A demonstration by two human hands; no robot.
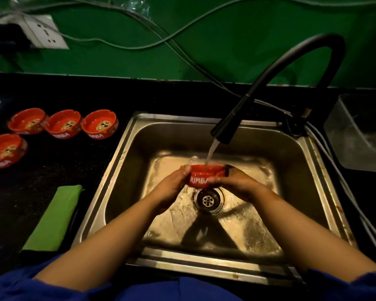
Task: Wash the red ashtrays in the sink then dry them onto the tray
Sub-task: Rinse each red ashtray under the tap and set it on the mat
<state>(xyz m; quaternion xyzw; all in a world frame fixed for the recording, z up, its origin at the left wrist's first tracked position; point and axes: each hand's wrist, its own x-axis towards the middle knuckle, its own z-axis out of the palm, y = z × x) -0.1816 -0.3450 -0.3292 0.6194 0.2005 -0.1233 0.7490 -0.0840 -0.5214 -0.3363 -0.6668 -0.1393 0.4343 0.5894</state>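
Clamping red ashtray (202, 173) from either side with left hand (174, 184) and right hand (237, 184), upright, centred between them under faucet (224, 127) stream.

**A washing-up corner, most likely in a kitchen.**
We see a stainless steel sink (182, 117) set into a black counter (52, 170), with a black swan-neck tap (291, 59) running water into the basin. Beyond the counter's far edge rises a green painted wall (226, 40) carrying a white socket (46, 32) and loose cables (139, 18). A folded green cloth (54, 218) lies near the counter's front-left corner, four branded red ashtrays (63, 124) sit toward its left edge, and a clear plastic tub (356, 131) stands at its right edge.
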